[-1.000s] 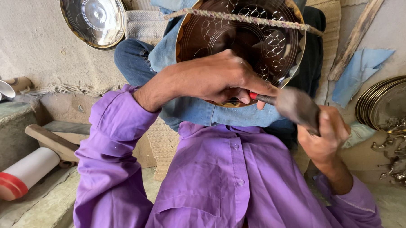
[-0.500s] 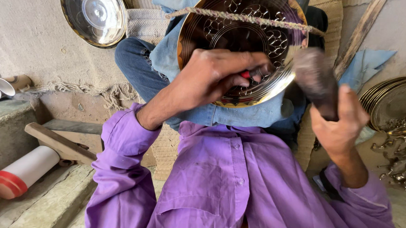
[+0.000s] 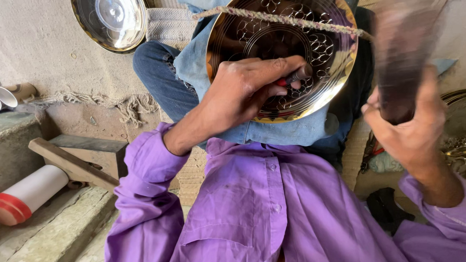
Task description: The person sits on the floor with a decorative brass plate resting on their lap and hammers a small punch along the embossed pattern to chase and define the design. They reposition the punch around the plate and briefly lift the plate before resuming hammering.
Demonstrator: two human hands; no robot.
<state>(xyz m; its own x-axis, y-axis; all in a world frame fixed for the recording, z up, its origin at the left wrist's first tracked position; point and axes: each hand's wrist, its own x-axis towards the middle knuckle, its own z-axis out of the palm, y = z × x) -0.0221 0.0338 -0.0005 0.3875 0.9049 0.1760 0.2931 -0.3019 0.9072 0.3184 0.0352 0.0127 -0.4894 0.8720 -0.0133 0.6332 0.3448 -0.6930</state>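
Left hand (image 3: 247, 89) gripping red-handled punch (image 3: 293, 77) against engraved brass plate (image 3: 324, 91), right hand (image 3: 406, 125) at 3 o'clock clutching blurred mallet (image 3: 400, 53), rope (image 3: 286, 19) across plate's top, white tube (image 3: 26, 195) at 8 o'clock

A single camera sits on the person's head and looks steeply down over the purple shirt (image 3: 256, 207) at close range, facing the lap and the brass plate (image 3: 282, 52) just beyond. The edges bend, probably from a wide lens. No second view shares the scene.
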